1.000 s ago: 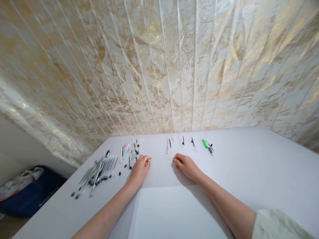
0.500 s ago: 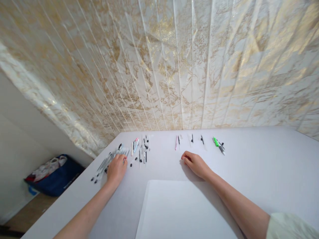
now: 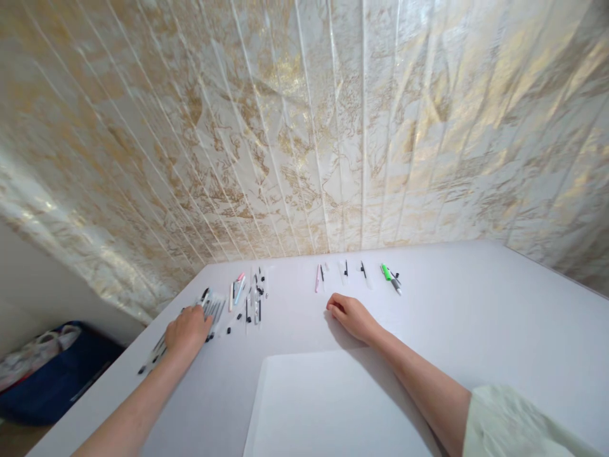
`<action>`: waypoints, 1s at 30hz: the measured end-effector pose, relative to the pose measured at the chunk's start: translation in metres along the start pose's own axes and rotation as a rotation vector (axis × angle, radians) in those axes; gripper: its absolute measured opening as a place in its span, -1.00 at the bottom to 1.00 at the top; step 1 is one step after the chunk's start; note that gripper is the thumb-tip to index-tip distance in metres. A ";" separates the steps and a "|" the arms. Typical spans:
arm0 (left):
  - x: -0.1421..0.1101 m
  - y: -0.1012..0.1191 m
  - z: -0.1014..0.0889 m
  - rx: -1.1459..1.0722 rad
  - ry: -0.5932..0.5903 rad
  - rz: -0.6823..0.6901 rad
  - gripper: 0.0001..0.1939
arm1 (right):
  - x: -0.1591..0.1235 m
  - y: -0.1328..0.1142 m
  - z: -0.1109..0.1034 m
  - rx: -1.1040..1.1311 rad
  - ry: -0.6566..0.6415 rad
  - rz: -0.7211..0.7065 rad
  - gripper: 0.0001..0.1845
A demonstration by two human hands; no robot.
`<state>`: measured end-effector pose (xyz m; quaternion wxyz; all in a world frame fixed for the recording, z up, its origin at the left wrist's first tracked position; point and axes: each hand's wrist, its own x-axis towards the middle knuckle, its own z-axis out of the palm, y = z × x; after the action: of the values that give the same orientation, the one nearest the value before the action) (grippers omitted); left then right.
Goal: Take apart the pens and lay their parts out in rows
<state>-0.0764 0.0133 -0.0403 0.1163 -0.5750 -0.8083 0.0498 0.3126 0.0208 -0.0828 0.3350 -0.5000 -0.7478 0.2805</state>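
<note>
My left hand (image 3: 187, 330) lies on a row of clear black-tipped pens (image 3: 213, 307) at the table's left side, fingers curled over them; whether it grips one is hidden. My right hand (image 3: 349, 315) rests loosely curled on the white table (image 3: 476, 330) near the middle, with nothing seen in it. Just beyond it lie a pink pen (image 3: 317, 278) and separate black-and-clear pen parts (image 3: 346, 269). A green highlighter (image 3: 386, 272) with a grey pen lies further right.
A white sheet (image 3: 333, 406) lies in front of me between my arms. More pens and small black caps (image 3: 252, 295) are spread right of the left hand. A gold-patterned wall stands behind the table. A blue bag (image 3: 52, 374) sits on the floor at left.
My left hand has moved leftward from the middle group of pen parts onto the row of clear pens. My right hand has stayed in place.
</note>
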 end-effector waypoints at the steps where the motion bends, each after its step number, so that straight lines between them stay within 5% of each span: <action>1: 0.000 0.000 -0.001 0.003 -0.002 0.005 -0.65 | 0.000 0.000 0.000 0.001 0.003 0.001 -0.82; 5: 0.003 -0.003 -0.006 -0.037 0.076 0.007 -0.63 | 0.001 0.003 0.001 0.013 0.004 0.005 -0.83; 8: 0.002 0.013 -0.015 -0.296 0.202 0.072 -0.69 | 0.001 0.003 0.002 0.014 0.005 0.011 -0.84; 11: -0.013 0.062 -0.031 -0.811 0.149 0.182 -0.77 | 0.002 -0.001 0.000 0.078 -0.010 0.030 -0.82; 14: -0.043 0.130 -0.047 -1.226 -0.102 0.285 -0.77 | 0.003 -0.008 -0.007 0.365 -0.039 0.095 -0.77; 17: -0.070 0.192 -0.056 -1.450 -0.298 0.415 -0.80 | 0.006 -0.015 -0.020 0.640 0.044 0.154 -0.65; 20: -0.082 0.232 -0.057 -1.529 -0.377 0.473 -0.80 | 0.010 -0.018 -0.037 0.741 0.171 0.186 -0.62; 24: -0.081 0.256 -0.056 -1.542 -0.434 0.535 -0.77 | 0.014 -0.017 -0.052 0.783 0.242 0.233 -0.71; 30: -0.068 0.256 -0.055 -1.532 -0.409 0.565 -0.68 | 0.015 -0.018 -0.046 0.841 0.128 0.258 -0.70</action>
<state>0.1936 0.0318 -0.0514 -0.4717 -0.6554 -0.4495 -0.3821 0.3342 0.0328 -0.0374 0.5171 -0.4259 -0.4778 0.5683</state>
